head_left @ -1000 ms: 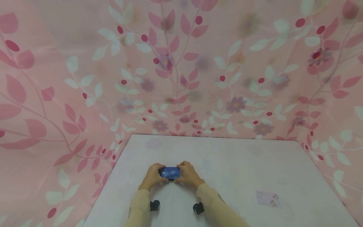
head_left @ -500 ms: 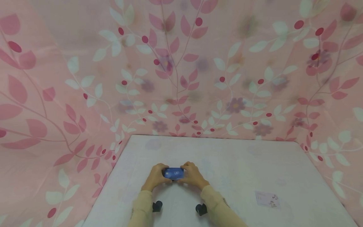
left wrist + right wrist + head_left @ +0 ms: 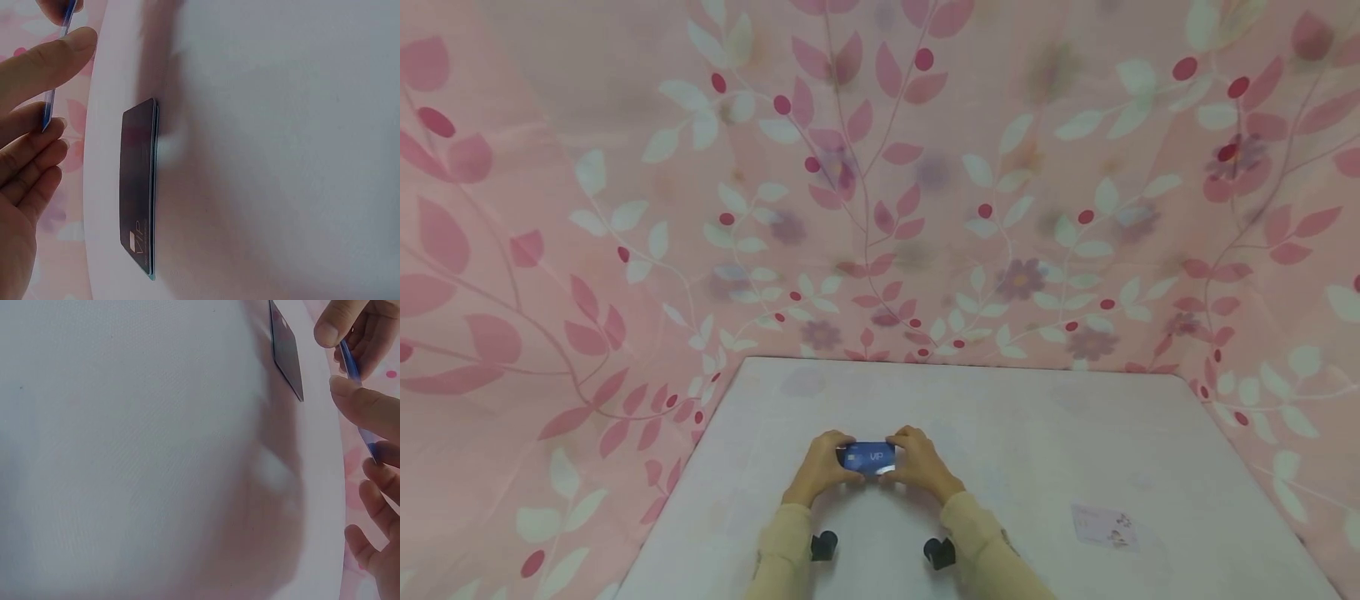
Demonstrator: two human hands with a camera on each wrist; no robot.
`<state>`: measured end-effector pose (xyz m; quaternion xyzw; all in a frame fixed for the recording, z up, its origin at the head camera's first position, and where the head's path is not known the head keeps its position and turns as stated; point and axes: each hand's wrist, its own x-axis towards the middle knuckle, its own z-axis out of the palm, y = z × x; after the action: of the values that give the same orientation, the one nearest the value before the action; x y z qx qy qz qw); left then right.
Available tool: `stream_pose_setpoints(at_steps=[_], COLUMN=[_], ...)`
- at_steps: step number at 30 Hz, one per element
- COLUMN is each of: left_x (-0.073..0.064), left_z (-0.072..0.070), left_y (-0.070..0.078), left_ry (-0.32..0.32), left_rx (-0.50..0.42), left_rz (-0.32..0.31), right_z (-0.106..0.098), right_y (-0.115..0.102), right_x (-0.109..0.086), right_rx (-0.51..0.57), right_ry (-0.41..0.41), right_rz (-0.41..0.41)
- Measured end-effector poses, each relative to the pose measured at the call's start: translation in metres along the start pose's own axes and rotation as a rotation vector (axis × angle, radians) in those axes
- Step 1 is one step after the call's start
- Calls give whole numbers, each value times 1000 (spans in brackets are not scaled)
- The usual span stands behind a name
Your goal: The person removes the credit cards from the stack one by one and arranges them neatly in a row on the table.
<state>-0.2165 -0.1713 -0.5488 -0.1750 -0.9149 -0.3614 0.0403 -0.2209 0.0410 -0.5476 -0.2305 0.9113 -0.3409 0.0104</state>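
Observation:
A blue card [image 3: 871, 458] marked "VIP" is held up between both hands, its printed face toward the head camera. My left hand [image 3: 820, 468] pinches its left end between thumb and fingers, while my right hand [image 3: 921, 462] pinches the right end the same way. Both wrist views show the card edge-on, clear of the table. Below it, a black card [image 3: 137, 187] with "VIP" lettering lies on the table, with a thin pale-blue edge showing under it. In the right wrist view only one end of the black card [image 3: 289, 356] is visible.
A pale lilac card [image 3: 1103, 527] with small floral pictures lies flat on the right of the white table [image 3: 1000, 417]. Pink leaf-patterned cloth [image 3: 880, 208] hangs behind and at the sides. Small black devices [image 3: 824, 546] sit at both wrists.
Both hands have shifted slightly to the right with the blue card between them, uncovering more of its right end. The lilac card stays on the table.

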Motion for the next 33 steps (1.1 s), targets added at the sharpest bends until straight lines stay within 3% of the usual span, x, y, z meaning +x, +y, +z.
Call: stream_pose_setpoints(at_steps=[10, 21, 33], left_x=[1, 4, 7], left_z=[9, 14, 23], left_y=[3, 20, 31], left_ry=[-9, -89, -95], left_rx=[4, 5, -5], left_rz=[31, 44, 64], right_z=[-3, -18, -30], right_y=[8, 16, 22], right_x=[-8, -24, -32], right_rx=[-21, -14, -8], right_ry=[30, 32, 39], right_rz=[-33, -3, 45])
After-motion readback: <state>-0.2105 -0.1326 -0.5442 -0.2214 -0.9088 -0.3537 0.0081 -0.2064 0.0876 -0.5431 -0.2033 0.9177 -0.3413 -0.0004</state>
